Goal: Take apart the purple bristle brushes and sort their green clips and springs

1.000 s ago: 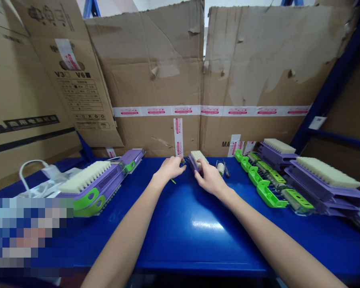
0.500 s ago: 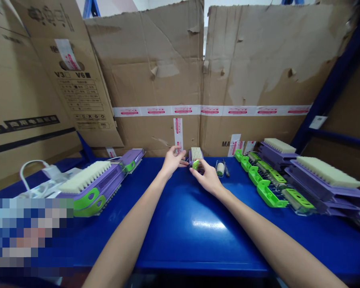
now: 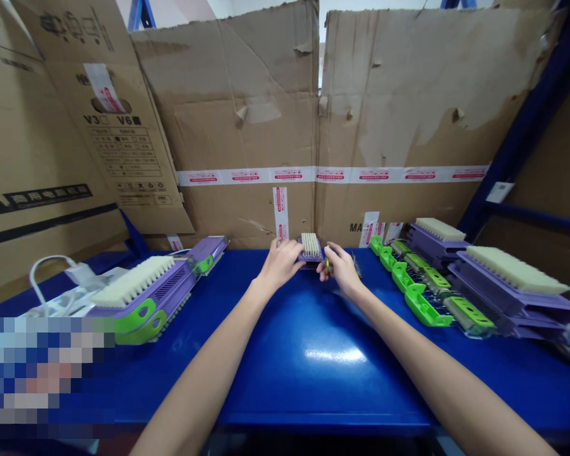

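Observation:
A small purple case (image 3: pixel 308 258) with a ribbed cream foam block (image 3: pixel 310 244) on top sits at the back middle of the blue table. My left hand (image 3: pixel 281 263) is closed at its left side, fingers and thumb against the case. Just to its right, clear of the case, my right hand (image 3: pixel 342 269) pinches a small green piece (image 3: pixel 327 261), mostly covered by the fingers. Behind that hand, a dark thin item (image 3: pixel 356 263) shows only in part.
On the right stand a row of bright green caps (image 3: pixel 425 307), clear-and-green bins (image 3: pixel 470 315) and purple housings with foam (image 3: pixel 517 269). At left lie more purple-and-green housings (image 3: pixel 147 304) and a white cable plug (image 3: pixel 82 273). Cardboard (image 3: pixel 237 126) walls the back.
My right hand has moved right, away from the case front, with the green piece in its fingers. My left hand has come down onto the case's left side.

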Available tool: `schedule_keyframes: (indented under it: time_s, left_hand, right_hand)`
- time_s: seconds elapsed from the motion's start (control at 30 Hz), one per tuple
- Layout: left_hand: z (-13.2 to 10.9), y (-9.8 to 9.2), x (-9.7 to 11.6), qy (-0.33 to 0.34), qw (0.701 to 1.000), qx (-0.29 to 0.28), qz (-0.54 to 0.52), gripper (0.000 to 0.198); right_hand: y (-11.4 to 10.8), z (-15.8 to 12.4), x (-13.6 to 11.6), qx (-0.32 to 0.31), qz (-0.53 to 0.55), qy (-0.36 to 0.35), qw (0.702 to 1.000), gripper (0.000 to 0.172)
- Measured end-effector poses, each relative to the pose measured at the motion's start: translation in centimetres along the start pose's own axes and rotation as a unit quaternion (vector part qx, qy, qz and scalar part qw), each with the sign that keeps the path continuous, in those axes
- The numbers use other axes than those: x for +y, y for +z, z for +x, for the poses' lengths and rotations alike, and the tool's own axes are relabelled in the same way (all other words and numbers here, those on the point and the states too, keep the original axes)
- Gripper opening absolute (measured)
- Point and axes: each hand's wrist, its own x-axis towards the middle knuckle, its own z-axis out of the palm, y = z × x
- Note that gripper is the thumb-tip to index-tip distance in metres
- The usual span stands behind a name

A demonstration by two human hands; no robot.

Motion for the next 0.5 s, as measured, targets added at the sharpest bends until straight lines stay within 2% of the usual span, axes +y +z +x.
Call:
schedule_keyframes:
  time_s: [0.17,0.33,0.5]
  left_hand:
    - [0.3,-0.3,0.1,-0.010,0.999,0.000,-0.033,0.019]
    - [0.3,-0.7,0.5,-0.043,0.993,0.005,-0.106,0.029]
    - [0.4,-1.0,1.2,-0.046,0.990,0.010,-0.133,0.027]
  right_hand:
    - [-0.4,0.1,-0.5,-0.020,-0.039,0.008,0.999,0.052]
    - [-0.7,0.3,-0.6,0.006,-0.033,0.009,0.999,0.047]
    - [-1.1,0.6,-0.6,0.012,-0.003,0.035,0.999,0.045]
